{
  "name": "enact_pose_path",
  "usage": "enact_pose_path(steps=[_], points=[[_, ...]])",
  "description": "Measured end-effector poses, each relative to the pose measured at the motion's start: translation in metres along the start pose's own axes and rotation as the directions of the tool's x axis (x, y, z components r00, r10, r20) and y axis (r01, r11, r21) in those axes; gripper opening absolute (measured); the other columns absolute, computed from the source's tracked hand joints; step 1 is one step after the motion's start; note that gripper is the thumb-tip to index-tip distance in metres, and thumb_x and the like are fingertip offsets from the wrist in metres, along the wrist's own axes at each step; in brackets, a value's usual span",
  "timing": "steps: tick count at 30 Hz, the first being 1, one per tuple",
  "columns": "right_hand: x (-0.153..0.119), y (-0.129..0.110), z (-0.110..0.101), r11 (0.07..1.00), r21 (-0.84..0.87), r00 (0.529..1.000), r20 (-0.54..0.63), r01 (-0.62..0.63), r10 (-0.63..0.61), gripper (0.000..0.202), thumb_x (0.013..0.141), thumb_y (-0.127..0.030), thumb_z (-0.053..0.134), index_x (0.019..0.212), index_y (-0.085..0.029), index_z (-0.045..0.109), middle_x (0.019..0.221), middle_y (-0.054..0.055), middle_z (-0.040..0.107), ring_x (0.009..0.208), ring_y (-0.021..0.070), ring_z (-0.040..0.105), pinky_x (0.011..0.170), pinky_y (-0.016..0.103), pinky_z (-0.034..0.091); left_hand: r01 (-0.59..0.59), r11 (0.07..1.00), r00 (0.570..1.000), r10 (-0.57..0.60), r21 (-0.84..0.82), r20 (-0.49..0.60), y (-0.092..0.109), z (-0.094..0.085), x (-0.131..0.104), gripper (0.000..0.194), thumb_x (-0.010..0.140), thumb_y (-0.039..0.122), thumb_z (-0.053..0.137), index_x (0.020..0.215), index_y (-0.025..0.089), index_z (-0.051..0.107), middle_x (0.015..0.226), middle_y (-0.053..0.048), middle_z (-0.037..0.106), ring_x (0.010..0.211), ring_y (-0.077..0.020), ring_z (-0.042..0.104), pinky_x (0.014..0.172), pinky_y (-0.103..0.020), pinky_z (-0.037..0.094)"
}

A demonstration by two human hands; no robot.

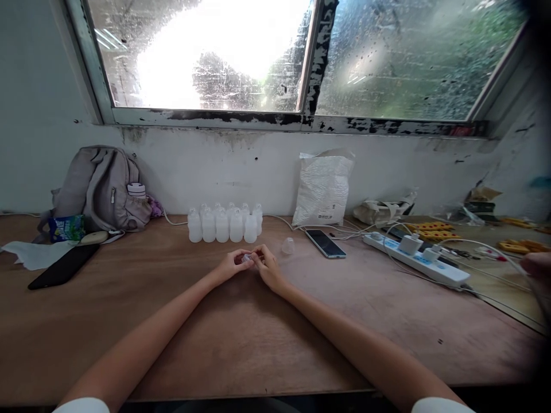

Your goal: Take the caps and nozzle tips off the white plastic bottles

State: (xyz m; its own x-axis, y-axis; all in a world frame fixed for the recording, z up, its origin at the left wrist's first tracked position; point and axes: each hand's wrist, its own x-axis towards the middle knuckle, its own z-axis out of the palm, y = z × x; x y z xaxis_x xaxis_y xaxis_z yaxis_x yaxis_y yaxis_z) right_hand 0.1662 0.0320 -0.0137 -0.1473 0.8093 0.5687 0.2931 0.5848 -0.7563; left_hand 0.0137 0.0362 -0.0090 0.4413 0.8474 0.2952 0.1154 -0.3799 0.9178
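Observation:
Both my hands meet over the middle of the wooden table, fingers closed round a small clear plastic piece (247, 258). My left hand (232, 265) pinches it from the left, and my right hand (267, 266) has its fingertips on it from the right. Much of the piece is hidden by my fingers. Just behind my hands stand several white translucent bottles (222, 225) with clear tops, upright in rows. A clear cap-like piece (288, 246) lies on the table to the right of my right hand.
A phone (326, 244), a white padded bag (322, 188) and a power strip (416, 258) with cables are to the right. Another person's hand (537, 265) shows at the right edge. A backpack (103, 186) and black case (63, 266) lie left.

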Motion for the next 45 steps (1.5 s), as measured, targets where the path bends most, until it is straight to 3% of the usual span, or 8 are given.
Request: enact_pose_path(steps=[4,8,12,17,21,29,37,45], points=[[0.006,0.010,-0.001,0.957,0.189,0.975,0.028,-0.221,0.220,0.023,0.075,-0.039,0.045,0.074,-0.016,0.050,0.066,0.001,0.053,0.056,0.0120,0.049,0.053,0.024,0.041,0.025,0.997,1.000,-0.024,-0.071,0.013,0.002,0.000,-0.002,0.040,0.071,0.033,0.059,0.106,0.016,0.050,0.096,-0.006,0.061,0.089,-0.0166,0.057,0.080,-0.030,0.043],[0.008,0.015,0.000,0.933,0.229,0.961,0.041,-0.276,0.274,0.030,0.078,-0.042,0.039,0.085,-0.015,0.051,0.065,0.001,0.053,0.049,0.0114,0.049,0.047,0.025,0.043,0.053,0.998,0.995,-0.054,-0.024,-0.078,-0.005,0.002,0.001,0.033,0.067,0.033,0.062,0.091,0.013,0.053,0.085,-0.006,0.063,0.072,-0.0143,0.060,0.070,-0.029,0.047],[0.004,0.010,0.001,0.962,0.181,0.978,0.053,-0.206,0.199,0.032,0.080,-0.039,0.037,0.103,-0.019,0.046,0.070,0.001,0.056,0.054,0.0119,0.053,0.049,0.024,0.045,0.043,0.999,0.982,-0.042,0.005,-0.185,-0.013,0.002,0.004,0.027,0.069,0.035,0.059,0.083,0.013,0.052,0.076,-0.004,0.063,0.060,-0.0116,0.058,0.061,-0.027,0.049],[0.001,0.009,0.004,0.999,-0.001,0.994,0.104,-0.032,0.032,0.025,0.073,-0.022,0.048,0.097,-0.018,0.049,0.082,0.003,0.060,0.069,0.0130,0.056,0.063,0.025,0.045,0.036,0.999,0.975,-0.028,0.030,-0.221,-0.013,0.000,0.004,0.020,0.070,0.028,0.056,0.083,0.014,0.050,0.075,-0.003,0.062,0.057,-0.0101,0.057,0.061,-0.026,0.048],[0.001,0.009,0.004,0.999,-0.033,0.995,0.094,-0.017,0.020,0.024,0.072,-0.017,0.045,0.095,-0.017,0.048,0.082,0.004,0.060,0.070,0.0133,0.056,0.064,0.026,0.044,0.017,0.996,0.974,0.004,0.090,-0.225,-0.008,0.002,0.002,0.018,0.068,0.018,0.054,0.085,0.015,0.048,0.075,-0.002,0.061,0.056,-0.0099,0.057,0.059,-0.025,0.048],[-0.001,0.004,0.002,0.995,-0.086,0.993,0.113,0.050,-0.040,0.032,0.063,-0.009,0.044,0.094,-0.018,0.049,0.083,0.002,0.059,0.070,0.0127,0.054,0.062,0.024,0.043,-0.032,0.905,0.961,0.144,0.424,-0.235,0.002,0.006,-0.006,0.017,0.068,0.015,0.050,0.084,0.019,0.049,0.076,0.000,0.061,0.067,-0.0126,0.058,0.065,-0.025,0.047],[-0.001,0.002,0.003,0.992,-0.093,0.992,0.108,0.081,-0.071,0.030,0.069,-0.013,0.042,0.098,-0.019,0.049,0.080,0.001,0.058,0.066,0.0114,0.053,0.059,0.022,0.042,-0.065,0.880,0.953,0.194,0.471,-0.231,0.008,0.009,-0.006,0.014,0.071,0.016,0.048,0.084,0.019,0.045,0.076,-0.002,0.059,0.067,-0.0132,0.058,0.062,-0.024,0.046],[-0.001,-0.002,0.001,0.988,-0.136,0.989,0.137,0.078,-0.059,0.027,0.070,-0.014,0.044,0.095,-0.019,0.053,0.075,0.000,0.058,0.061,0.0110,0.050,0.059,0.021,0.040,-0.094,0.852,0.958,0.218,0.516,-0.186,0.001,0.009,-0.006,0.015,0.073,0.017,0.045,0.087,0.019,0.043,0.078,-0.002,0.058,0.066,-0.0134,0.056,0.062,-0.025,0.043]])
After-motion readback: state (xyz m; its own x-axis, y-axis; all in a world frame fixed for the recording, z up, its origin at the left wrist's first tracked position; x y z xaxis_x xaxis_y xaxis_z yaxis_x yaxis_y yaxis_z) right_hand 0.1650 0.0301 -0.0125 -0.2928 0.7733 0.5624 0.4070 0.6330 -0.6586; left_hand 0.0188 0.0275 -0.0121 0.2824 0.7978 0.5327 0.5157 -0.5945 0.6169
